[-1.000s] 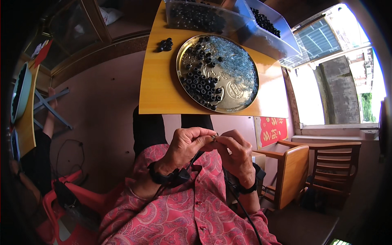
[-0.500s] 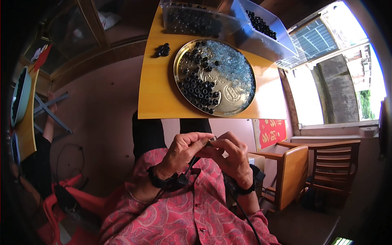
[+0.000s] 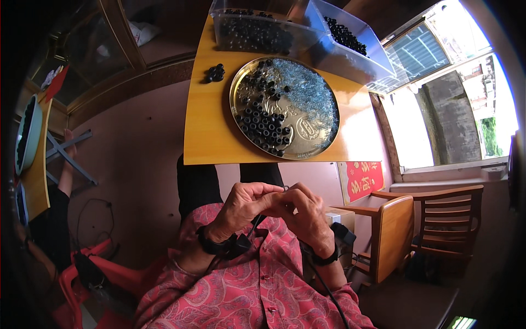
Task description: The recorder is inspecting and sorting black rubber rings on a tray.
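- Fingers of the left hand (image 3: pixel 240 207) and right hand (image 3: pixel 308 215) are bent, tips meeting in a pinch around a small thing (image 3: pixel 285 188).
- Both hands slant inward toward each other, thumbs and forefingers foremost.
- The small thing is on the person's side of the tabletop's near edge, mostly covered; its direction and long axis cannot be told.
- On the tabletop (image 3: pixel 205 134), black beads (image 3: pixel 266 127) lie toward the round tray's (image 3: pixel 234 116) near-left rim.

Large pale characters (image 3: pixel 365 182) stand on the red poster (image 3: pixel 349 193), an oval emblem (image 3: pixel 307 129) on the tray (image 3: pixel 301 147).
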`<move>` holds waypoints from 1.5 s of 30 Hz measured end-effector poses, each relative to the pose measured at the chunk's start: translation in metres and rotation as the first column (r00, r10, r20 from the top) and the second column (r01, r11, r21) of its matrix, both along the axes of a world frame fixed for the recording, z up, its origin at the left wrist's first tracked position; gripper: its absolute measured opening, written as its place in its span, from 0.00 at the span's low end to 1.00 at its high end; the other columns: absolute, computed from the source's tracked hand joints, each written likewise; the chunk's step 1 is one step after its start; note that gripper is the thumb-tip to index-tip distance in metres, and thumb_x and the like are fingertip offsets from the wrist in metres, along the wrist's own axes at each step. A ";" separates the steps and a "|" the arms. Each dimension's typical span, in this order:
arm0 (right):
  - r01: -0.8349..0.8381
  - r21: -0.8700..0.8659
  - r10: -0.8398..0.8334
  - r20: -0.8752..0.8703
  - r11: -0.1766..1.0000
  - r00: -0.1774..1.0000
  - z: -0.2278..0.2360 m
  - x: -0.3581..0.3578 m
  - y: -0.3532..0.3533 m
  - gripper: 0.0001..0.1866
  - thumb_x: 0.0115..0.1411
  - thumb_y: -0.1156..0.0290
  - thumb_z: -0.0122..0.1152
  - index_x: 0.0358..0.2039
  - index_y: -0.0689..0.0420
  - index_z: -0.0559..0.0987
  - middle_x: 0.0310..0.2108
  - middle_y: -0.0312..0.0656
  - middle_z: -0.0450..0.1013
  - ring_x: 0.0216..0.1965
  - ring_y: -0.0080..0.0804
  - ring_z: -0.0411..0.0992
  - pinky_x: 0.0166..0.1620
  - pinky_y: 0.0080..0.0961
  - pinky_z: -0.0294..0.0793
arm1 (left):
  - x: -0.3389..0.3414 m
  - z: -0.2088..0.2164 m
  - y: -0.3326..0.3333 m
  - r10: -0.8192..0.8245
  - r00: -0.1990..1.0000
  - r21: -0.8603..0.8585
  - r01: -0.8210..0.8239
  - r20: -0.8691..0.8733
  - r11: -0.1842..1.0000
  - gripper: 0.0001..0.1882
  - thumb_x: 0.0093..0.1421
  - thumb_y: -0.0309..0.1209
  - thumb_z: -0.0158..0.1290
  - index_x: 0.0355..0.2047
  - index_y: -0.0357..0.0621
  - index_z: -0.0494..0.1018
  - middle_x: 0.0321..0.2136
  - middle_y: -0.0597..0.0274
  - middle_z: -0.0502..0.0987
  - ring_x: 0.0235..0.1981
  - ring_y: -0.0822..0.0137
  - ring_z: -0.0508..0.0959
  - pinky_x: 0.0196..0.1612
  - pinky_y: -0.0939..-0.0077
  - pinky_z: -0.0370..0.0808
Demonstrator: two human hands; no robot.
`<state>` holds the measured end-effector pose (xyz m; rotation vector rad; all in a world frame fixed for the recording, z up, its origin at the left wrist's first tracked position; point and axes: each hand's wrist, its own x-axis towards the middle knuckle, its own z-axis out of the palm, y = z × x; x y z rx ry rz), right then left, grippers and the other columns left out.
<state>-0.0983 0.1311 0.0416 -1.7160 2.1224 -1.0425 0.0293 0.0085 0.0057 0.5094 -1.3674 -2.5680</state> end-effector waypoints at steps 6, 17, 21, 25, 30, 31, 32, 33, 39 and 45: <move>0.000 -0.027 0.006 0.214 1.000 0.977 0.003 -0.004 0.003 0.09 0.53 0.79 0.65 0.33 0.61 0.74 0.27 0.43 0.70 0.26 0.37 0.74 0.27 0.28 0.73 | 0.002 -0.004 0.002 0.033 0.999 0.004 -0.033 -0.013 0.999 0.16 0.65 0.31 0.51 0.48 0.30 0.73 0.35 0.54 0.80 0.35 0.66 0.82 0.41 0.73 0.82; 0.258 0.030 -0.183 0.785 0.966 0.592 -0.015 0.021 -0.009 0.15 0.68 0.66 0.51 0.47 0.66 0.73 0.35 0.37 0.73 0.37 0.22 0.72 0.43 0.18 0.72 | 0.002 -0.008 -0.005 0.152 0.974 0.357 -0.083 -0.169 0.930 0.14 0.66 0.32 0.51 0.45 0.32 0.74 0.30 0.57 0.79 0.26 0.71 0.80 0.32 0.68 0.83; 0.152 0.161 -0.215 0.850 0.975 0.481 -0.014 0.027 -0.020 0.27 0.68 0.52 0.48 0.55 0.64 0.69 0.31 0.36 0.72 0.33 0.18 0.69 0.37 0.16 0.70 | 0.002 -0.009 0.001 0.152 0.968 0.367 -0.070 -0.200 0.928 0.13 0.66 0.32 0.50 0.44 0.33 0.75 0.29 0.60 0.78 0.26 0.75 0.78 0.33 0.74 0.82; 0.117 0.153 -0.192 0.838 0.981 0.511 -0.020 0.032 -0.029 0.32 0.64 0.49 0.56 0.58 0.62 0.65 0.21 0.30 0.65 0.23 0.13 0.61 0.25 0.15 0.60 | 0.001 -0.004 0.005 0.233 0.957 0.350 -0.161 -0.175 0.923 0.13 0.65 0.31 0.51 0.44 0.34 0.75 0.27 0.67 0.76 0.25 0.80 0.75 0.31 0.83 0.76; 0.104 0.144 -0.171 0.927 0.984 0.334 -0.015 0.034 -0.030 0.32 0.63 0.58 0.60 0.60 0.61 0.61 0.23 0.28 0.64 0.23 0.12 0.60 0.25 0.11 0.58 | 0.002 -0.005 0.006 0.275 0.951 0.385 -0.202 -0.144 0.901 0.14 0.62 0.31 0.53 0.44 0.34 0.74 0.28 0.67 0.75 0.23 0.82 0.70 0.28 0.86 0.71; 0.102 0.145 -0.171 0.927 0.984 0.333 -0.013 0.034 -0.030 0.32 0.63 0.58 0.60 0.60 0.61 0.61 0.23 0.28 0.64 0.23 0.12 0.60 0.25 0.11 0.58 | 0.002 -0.004 0.005 0.277 0.950 0.385 -0.205 -0.143 0.900 0.14 0.62 0.31 0.53 0.44 0.34 0.74 0.28 0.67 0.75 0.23 0.82 0.70 0.28 0.86 0.71; 0.131 0.122 -0.159 0.930 0.984 0.331 -0.011 0.033 -0.029 0.31 0.63 0.60 0.60 0.61 0.61 0.61 0.26 0.29 0.64 0.24 0.11 0.60 0.25 0.11 0.59 | 0.001 0.001 0.003 0.258 0.955 0.391 -0.184 -0.145 0.902 0.14 0.63 0.32 0.53 0.44 0.34 0.74 0.30 0.64 0.76 0.23 0.81 0.71 0.29 0.85 0.73; 0.160 0.099 -0.147 0.932 0.982 0.330 -0.010 0.032 -0.028 0.31 0.63 0.62 0.60 0.61 0.60 0.60 0.29 0.29 0.65 0.25 0.11 0.60 0.25 0.10 0.59 | 0.000 0.004 0.002 0.239 0.960 0.397 -0.164 -0.147 0.903 0.14 0.64 0.33 0.52 0.45 0.35 0.73 0.32 0.60 0.77 0.24 0.80 0.71 0.30 0.83 0.74; 0.278 -0.173 0.054 0.920 0.945 0.388 -0.011 0.035 -0.019 0.24 0.61 0.78 0.60 0.57 0.60 0.66 0.44 0.44 0.72 0.37 0.24 0.73 0.36 0.19 0.71 | -0.003 -0.006 -0.001 0.283 0.925 0.516 -0.119 -0.252 0.848 0.18 0.67 0.36 0.48 0.52 0.37 0.66 0.32 0.57 0.77 0.26 0.75 0.73 0.32 0.74 0.78; 0.303 -0.324 -0.155 0.411 0.896 0.898 -0.022 0.029 -0.017 0.24 0.48 0.82 0.69 0.48 0.59 0.76 0.43 0.46 0.73 0.40 0.33 0.76 0.43 0.27 0.74 | -0.003 -0.009 -0.001 0.299 0.926 0.484 -0.157 -0.230 0.861 0.13 0.67 0.35 0.49 0.47 0.41 0.67 0.27 0.64 0.74 0.25 0.75 0.73 0.31 0.73 0.77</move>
